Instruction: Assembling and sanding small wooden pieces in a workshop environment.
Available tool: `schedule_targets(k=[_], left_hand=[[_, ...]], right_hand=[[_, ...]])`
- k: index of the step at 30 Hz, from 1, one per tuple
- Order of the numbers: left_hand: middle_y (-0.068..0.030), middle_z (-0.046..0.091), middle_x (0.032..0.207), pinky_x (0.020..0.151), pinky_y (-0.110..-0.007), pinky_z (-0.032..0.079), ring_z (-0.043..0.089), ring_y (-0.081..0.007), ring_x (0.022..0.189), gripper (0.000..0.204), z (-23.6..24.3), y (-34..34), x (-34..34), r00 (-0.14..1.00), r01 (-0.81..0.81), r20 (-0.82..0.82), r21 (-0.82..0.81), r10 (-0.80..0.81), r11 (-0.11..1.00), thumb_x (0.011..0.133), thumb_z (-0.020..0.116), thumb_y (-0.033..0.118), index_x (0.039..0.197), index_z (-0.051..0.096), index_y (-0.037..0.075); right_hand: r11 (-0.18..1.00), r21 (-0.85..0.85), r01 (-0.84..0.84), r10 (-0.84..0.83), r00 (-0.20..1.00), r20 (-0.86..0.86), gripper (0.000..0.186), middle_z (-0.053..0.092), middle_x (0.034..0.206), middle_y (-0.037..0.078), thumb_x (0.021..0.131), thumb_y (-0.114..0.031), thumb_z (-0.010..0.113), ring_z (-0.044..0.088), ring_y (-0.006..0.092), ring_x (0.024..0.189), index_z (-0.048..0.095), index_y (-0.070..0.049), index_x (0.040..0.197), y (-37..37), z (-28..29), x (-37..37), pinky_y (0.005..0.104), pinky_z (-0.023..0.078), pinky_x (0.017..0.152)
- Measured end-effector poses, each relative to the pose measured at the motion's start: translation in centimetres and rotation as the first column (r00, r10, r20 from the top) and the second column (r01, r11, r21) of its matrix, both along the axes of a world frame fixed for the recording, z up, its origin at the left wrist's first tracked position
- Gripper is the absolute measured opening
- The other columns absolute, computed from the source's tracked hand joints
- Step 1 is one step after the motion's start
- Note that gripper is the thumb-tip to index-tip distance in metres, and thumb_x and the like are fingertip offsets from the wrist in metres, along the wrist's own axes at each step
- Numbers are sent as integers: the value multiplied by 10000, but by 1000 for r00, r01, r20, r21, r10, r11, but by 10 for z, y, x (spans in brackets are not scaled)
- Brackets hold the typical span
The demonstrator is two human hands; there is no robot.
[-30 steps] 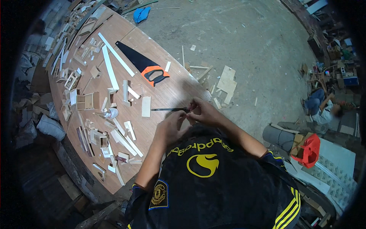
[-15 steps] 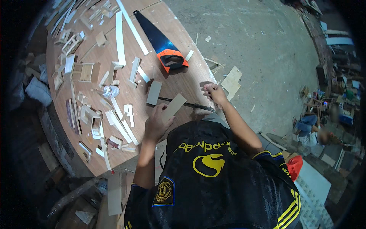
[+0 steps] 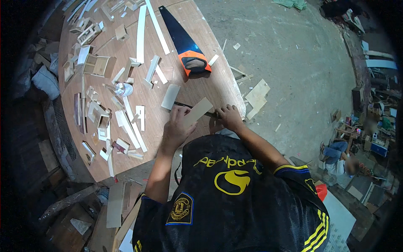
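Observation:
My left hand (image 3: 175, 132) is closed on a small flat rectangular piece of wood (image 3: 199, 111), tilted up above the table. A thin dark bar (image 3: 183, 105) lies beneath it, partly hidden; its exact kind does not show. My right hand (image 3: 230, 118) has its fingers curled over the right part of this bar, near the table's edge. Another pale wood block (image 3: 170, 96) stands by the bar's left end, just beyond my left fingertips. Farther off lies a handsaw (image 3: 184, 46) with a dark blade and an orange-and-black handle.
The wooden table (image 3: 147, 101) carries several small wooden box frames (image 3: 100, 65), long pale strips (image 3: 141, 33) and a clear jar (image 3: 124, 89). Right of its edge, wood scraps (image 3: 257, 94) lie on the concrete floor. A person (image 3: 338, 157) sits among clutter at far right.
My right hand has moved left from the table's edge onto the dark bar. My left hand still holds the wood piece, now slightly farther right. The view has shifted a little.

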State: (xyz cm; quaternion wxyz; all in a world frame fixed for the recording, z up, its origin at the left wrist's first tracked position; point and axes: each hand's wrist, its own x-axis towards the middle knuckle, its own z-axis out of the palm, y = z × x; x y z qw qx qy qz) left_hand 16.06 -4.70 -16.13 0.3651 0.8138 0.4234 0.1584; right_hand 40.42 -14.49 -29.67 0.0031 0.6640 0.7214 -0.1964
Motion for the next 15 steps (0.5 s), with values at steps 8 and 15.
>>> schedule_targets(k=[8, 15], left_hand=[[-149, 521, 1093, 890, -429, 465, 536, -342, 1061, 461, -38, -14, 44, 1000, 23, -10, 36, -23, 999, 735, 752, 132, 1127, 525, 48], [-161, 528, 1112, 928, -456, 400, 486, -356, 1077, 525, -92, -27, 105, 988, 86, -138, 123, -68, 989, 705, 786, 181, 1139, 521, 48]], right_hand=[[916, -135, 377, -397, 813, -427, 277, 646, 998, 133, 878, -229, 602, 615, 364, 959, 595, -76, 1109, -59, 14, 50, 457, 471, 822], [719, -395, 572, -680, 461, -570, 433, 650, 1073, 201, 957, -173, 489, 621, 334, 1045, 478, -137, 1388, -148, 62, 136, 405, 465, 879]])
